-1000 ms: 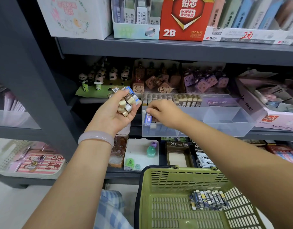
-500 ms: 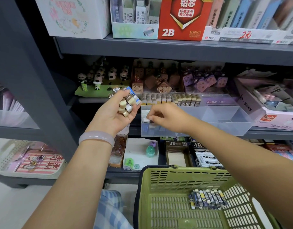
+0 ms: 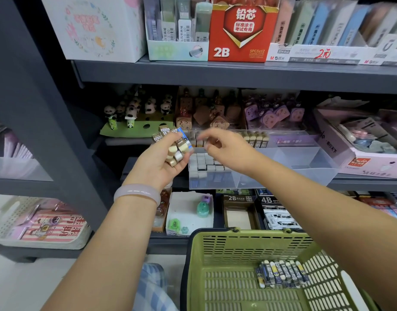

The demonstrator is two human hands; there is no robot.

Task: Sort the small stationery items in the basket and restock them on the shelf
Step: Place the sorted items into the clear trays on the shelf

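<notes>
Holding a fistful of small paper-sleeved erasers (image 3: pixel 170 145) upright as a ready supply, the left hand (image 3: pixel 158 163) hovers beside the clear plastic shelf bin (image 3: pixel 305 169); the right hand (image 3: pixel 224 149), fingers loosely curled and apparently empty though blurred, reaches toward them above the bin's stacked rows, while more erasers lie in the green slatted basket (image 3: pixel 215 248).

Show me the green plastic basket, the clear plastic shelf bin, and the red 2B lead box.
green plastic basket (image 3: pixel 249 237): head view, on its far rim.
clear plastic shelf bin (image 3: pixel 282 180): head view, on its front wall.
red 2B lead box (image 3: pixel 240 41): head view, on its front face.
</notes>
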